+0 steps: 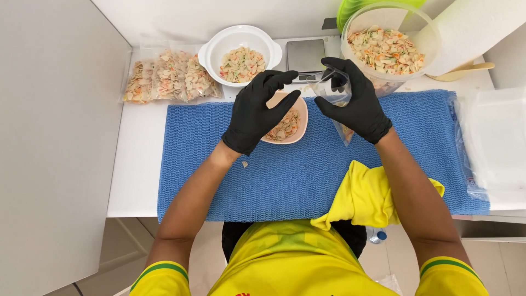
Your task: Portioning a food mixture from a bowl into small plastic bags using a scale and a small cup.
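Observation:
Both my hands wear black gloves. My left hand (257,109) grips a small pink bowl (298,123) of coloured pasta shells, tilted toward my right. My right hand (353,101) holds a small clear plastic bag (334,90) upright beside the bowl's rim, over a blue mesh mat (307,181). A few shells lie in the bag's lower corner. One loose shell (245,163) lies on the mat below my left wrist.
Behind the mat stand a white handled bowl of shells (240,38), a small scale (305,55) and a large clear tub of shells (389,49). Filled bags (164,77) lie at left, empty bags (493,142) at right. A yellow cloth (364,197) lies on the mat's front edge, and a wooden spoon (466,70) rests at back right.

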